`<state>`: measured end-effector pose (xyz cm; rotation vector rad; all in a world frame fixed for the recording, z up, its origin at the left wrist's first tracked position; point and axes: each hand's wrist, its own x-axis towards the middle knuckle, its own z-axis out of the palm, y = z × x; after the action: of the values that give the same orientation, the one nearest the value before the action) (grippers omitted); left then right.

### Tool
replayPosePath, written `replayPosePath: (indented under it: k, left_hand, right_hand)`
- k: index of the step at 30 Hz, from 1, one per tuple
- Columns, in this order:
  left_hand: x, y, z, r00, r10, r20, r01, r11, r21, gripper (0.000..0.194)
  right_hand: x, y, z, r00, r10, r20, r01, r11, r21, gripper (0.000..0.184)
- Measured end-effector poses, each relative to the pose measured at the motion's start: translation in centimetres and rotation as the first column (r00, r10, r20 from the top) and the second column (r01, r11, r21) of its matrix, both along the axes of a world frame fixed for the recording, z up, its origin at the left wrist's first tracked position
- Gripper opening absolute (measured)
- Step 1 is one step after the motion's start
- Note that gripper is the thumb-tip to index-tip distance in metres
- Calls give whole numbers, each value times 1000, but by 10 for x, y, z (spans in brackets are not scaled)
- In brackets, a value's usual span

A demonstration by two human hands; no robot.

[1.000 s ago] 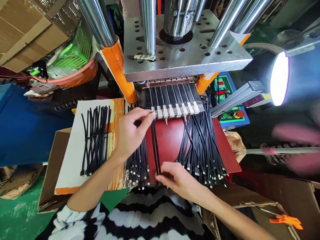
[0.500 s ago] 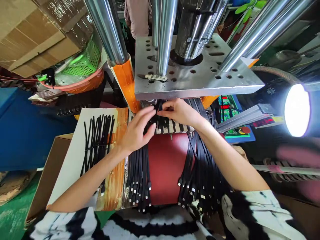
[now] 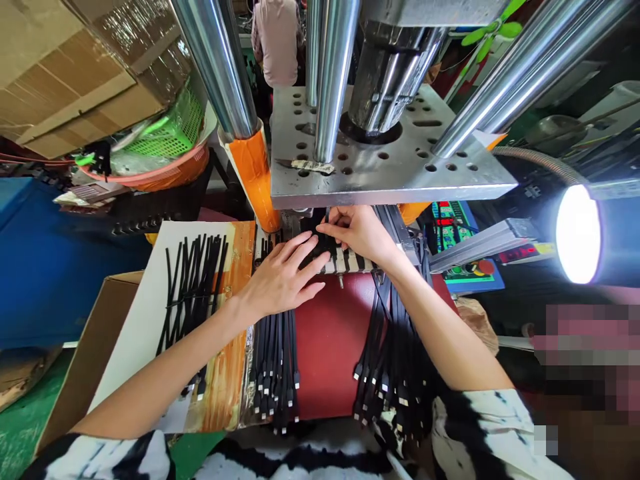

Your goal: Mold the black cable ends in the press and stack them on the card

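My left hand (image 3: 283, 275) is open, fingers spread with the tips near the black parts at the front of the press. Beside it, under the thick steel plate (image 3: 390, 180), my right hand (image 3: 360, 230) pinches a black cable (image 3: 327, 215) between thumb and fingers; most of that cable is hidden. Below the hands, a striped black-and-pale fixture edge (image 3: 345, 261) shows. Flat black USB cables (image 3: 275, 360) hang at the left of a red surface (image 3: 327, 353), partly under my left hand. Another bundle of black cables (image 3: 387, 360) hangs on the right, by my right forearm.
Black cable lengths (image 3: 195, 280) lie on a white board (image 3: 145, 293) at left. Steel columns (image 3: 220, 73) frame the press. At right are a lit lamp (image 3: 577, 233) and a green control panel (image 3: 465, 267) with a red button. A person (image 3: 279, 43) is in the background.
My left hand has opened wider and dropped slightly, palm turned down. My right hand stays in its pinch beneath the plate. The whole view has shifted a little.
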<state>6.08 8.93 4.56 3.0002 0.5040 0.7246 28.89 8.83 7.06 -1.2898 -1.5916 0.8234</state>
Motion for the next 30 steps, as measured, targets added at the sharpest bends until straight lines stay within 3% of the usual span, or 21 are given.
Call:
replayPosePath:
  k: [3,6,8,10,12,14,17,21,25,28,30]
  left_hand:
    - [7,-16,0,992,111,-64,-106,991,78,49]
    - [16,-35,1,947,277,-164,-251,954,167,53]
    - [20,-44,5,911,343,-230,-299,932,206,57]
    - [23,-47,10,897,350,-271,-302,931,204,62]
    - [24,-41,16,902,328,-282,-292,943,160,66]
    - [26,-27,23,914,313,-260,-297,950,101,68]
    - [32,0,33,922,318,-222,-313,948,60,61]
    - [49,36,41,917,331,-222,-329,943,45,49]
    - [63,67,43,923,353,-152,-365,929,-57,42]
    - [52,59,37,931,351,-96,-360,929,-91,37]
    - [29,28,27,922,387,19,-383,917,-106,34]
  right_hand:
    - [-3,1,-1,993,-104,62,104,995,4,25]
    - [-4,-16,1,937,-280,208,253,956,147,11]
    - [-4,-38,2,877,-306,371,213,939,272,22]
    - [-6,-58,5,782,-250,571,110,957,269,39]
    - [-12,-67,10,654,-194,731,103,980,168,48]
    - [-21,-61,15,535,-188,824,174,979,110,51]
    - [-31,-35,20,442,-209,872,240,965,109,49]
    - [-32,6,22,426,-205,881,256,961,99,43]
    - [-25,35,26,442,-239,865,228,962,149,47]
    - [-19,17,28,476,-243,845,181,967,176,49]
    - [-13,-28,21,534,-285,796,154,959,240,46]
